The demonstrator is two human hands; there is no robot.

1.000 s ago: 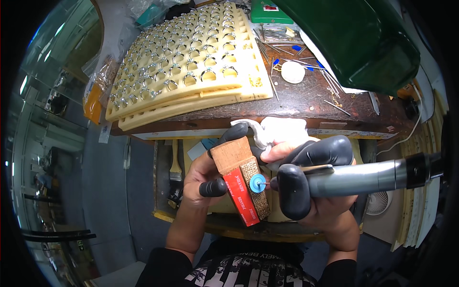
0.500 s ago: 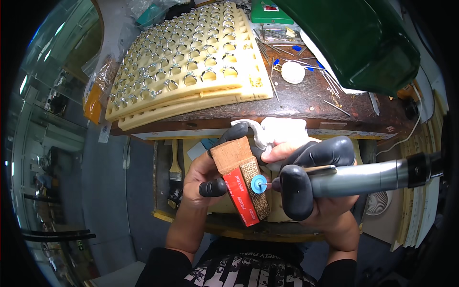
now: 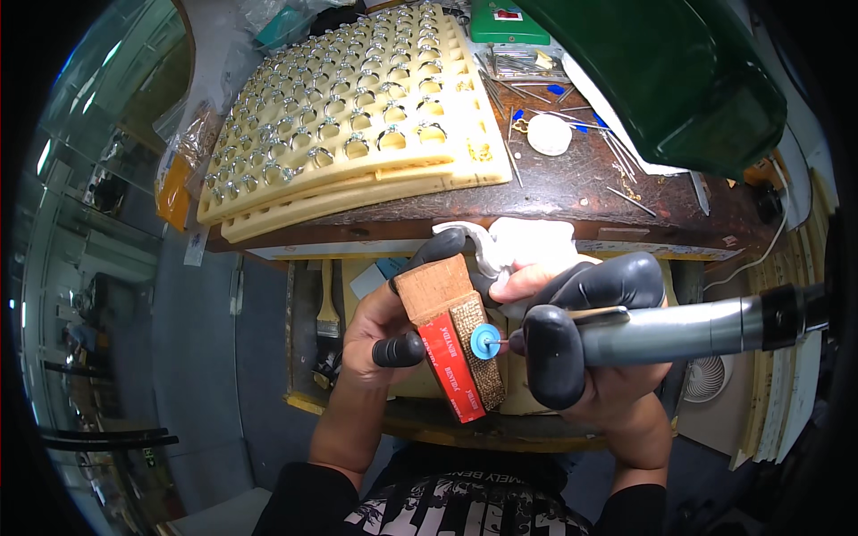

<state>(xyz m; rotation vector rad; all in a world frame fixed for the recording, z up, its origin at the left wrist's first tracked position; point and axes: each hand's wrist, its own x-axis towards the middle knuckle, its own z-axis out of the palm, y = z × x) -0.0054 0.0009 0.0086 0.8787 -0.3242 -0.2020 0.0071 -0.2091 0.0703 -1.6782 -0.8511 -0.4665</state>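
My left hand (image 3: pixel 368 335), with black covers on its fingers, grips a block (image 3: pixel 450 371) that has a bare wooden end, a red printed side and a coarse, bumpy brownish face. From the right, my right hand (image 3: pixel 556 357), also in black finger covers, is wrapped around a silver rotary handpiece (image 3: pixel 679 335). A small light-blue disc (image 3: pixel 485 341) on a thin shaft sticks out of its tip and sits against the bumpy face; I cannot tell how firmly it touches. White cloth or paper (image 3: pixel 536 243) lies just beyond my fingers at the bench edge.
Cream trays (image 3: pixel 357 165) with rows of rings stand on the dark wooden bench (image 3: pixel 572 196). Thin metal burs, a round white piece (image 3: pixel 549 134) and a green box (image 3: pixel 509 25) lie behind. A green lamp shade (image 3: pixel 661 80) overhangs at right. A brush (image 3: pixel 328 308) lies in the drawer below.
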